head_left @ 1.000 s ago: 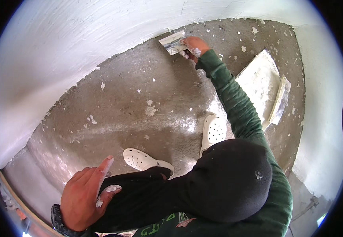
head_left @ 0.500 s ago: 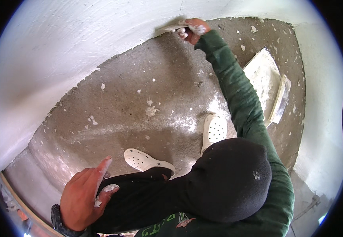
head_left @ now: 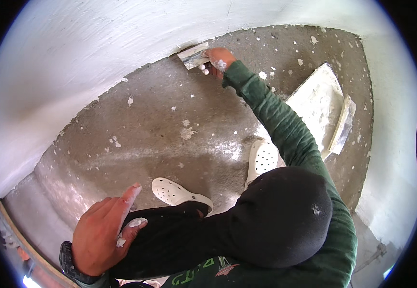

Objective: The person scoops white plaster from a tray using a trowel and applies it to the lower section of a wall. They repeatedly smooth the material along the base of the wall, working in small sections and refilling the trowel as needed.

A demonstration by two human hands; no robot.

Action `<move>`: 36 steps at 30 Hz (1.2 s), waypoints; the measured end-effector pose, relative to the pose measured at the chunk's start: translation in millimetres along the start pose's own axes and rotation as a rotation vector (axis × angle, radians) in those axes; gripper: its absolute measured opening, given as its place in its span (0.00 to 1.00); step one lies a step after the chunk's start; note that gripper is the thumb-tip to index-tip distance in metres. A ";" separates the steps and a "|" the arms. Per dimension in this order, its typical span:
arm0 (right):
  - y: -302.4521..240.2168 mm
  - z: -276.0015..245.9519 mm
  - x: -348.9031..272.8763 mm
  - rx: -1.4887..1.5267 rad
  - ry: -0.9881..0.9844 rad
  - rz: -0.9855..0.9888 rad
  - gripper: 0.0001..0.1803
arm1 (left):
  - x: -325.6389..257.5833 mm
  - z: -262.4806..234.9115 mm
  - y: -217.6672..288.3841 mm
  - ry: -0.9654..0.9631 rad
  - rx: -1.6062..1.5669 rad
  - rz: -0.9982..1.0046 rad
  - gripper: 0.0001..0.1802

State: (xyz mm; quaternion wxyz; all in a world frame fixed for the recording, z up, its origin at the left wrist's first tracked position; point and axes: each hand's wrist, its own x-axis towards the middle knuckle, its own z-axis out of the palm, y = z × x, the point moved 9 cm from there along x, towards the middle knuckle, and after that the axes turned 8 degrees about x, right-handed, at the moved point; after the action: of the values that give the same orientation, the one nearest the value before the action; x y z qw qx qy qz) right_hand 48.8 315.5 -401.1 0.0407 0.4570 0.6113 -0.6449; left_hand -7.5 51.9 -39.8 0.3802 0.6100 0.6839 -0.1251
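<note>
At the foot of the white wall (head_left: 98, 53), my right hand (head_left: 219, 61) is closed on a wide putty knife (head_left: 193, 55). White paste is smeared on the blade, which lies flat-side up close to the wall's lower edge. The handle is hidden in my fingers. My left hand (head_left: 102, 233) is held over my black-trousered leg at the lower left, holding nothing. Its fingers are stretched out and the thumb stands apart. White paste coats the thumb and forefinger, and a black watch (head_left: 69, 264) circles the wrist.
On the right, a white, paste-covered board (head_left: 319, 96) lies on the grey floor (head_left: 151, 120), with a long narrow blade-like piece (head_left: 342, 126) along its edge. White clogs (head_left: 175, 191) are on my feet. Dried white splashes dot the floor. Another white wall (head_left: 391, 120) rises at right.
My right hand has drawn the putty knife slightly left and down from the wall, turning its blade so the broad face shows. My left hand has hardly moved.
</note>
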 end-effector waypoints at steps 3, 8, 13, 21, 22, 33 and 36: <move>13.3 -7.6 45.1 -0.124 -0.002 -0.165 0.20 | -2.3 4.5 0.3 0.014 -0.039 0.015 0.33; -59.1 -15.0 -14.1 0.909 -0.108 -0.147 0.15 | -8.8 7.4 -6.3 -0.010 -0.011 -0.022 0.35; -64.6 -52.8 -90.9 0.943 -0.211 -0.270 0.16 | -0.6 6.7 -4.2 0.012 -0.022 0.024 0.35; 57.9 -71.7 -37.9 0.917 0.101 0.033 0.14 | -3.0 2.6 5.0 -0.006 0.002 0.045 0.34; 54.8 -80.4 -30.4 0.895 0.129 0.044 0.13 | -1.8 3.8 3.6 -0.005 -0.001 0.042 0.34; -53.3 -157.1 -108.6 0.851 0.008 -0.321 0.13 | -0.7 2.6 2.9 -0.032 0.004 0.010 0.33; 7.5 -161.1 -91.3 0.783 0.178 -0.119 0.14 | 5.3 -0.2 7.5 0.017 0.015 0.048 0.33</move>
State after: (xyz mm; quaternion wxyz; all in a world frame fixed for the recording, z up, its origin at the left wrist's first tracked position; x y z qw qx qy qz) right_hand 193.2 400.4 -321.8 -0.2268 0.4560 0.3461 -0.7879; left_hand -0.4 57.7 -41.0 0.3724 0.6301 0.6715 -0.1160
